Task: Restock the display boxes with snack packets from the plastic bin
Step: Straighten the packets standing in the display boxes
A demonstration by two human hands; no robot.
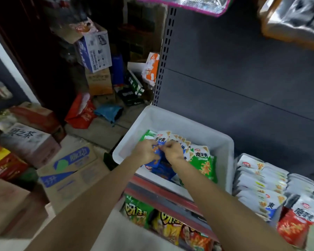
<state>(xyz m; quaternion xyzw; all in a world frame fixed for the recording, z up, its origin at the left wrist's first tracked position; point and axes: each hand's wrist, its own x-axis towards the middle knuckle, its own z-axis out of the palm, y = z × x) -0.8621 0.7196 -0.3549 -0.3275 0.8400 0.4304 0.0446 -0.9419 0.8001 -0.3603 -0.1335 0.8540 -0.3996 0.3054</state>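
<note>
Snack packets (200,161), blue, green and white, glossy, upright in white bin (214,136)

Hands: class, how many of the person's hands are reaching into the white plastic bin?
2. The left hand and right hand meet over the bin, side by side, both gripping blue snack packets.
</note>
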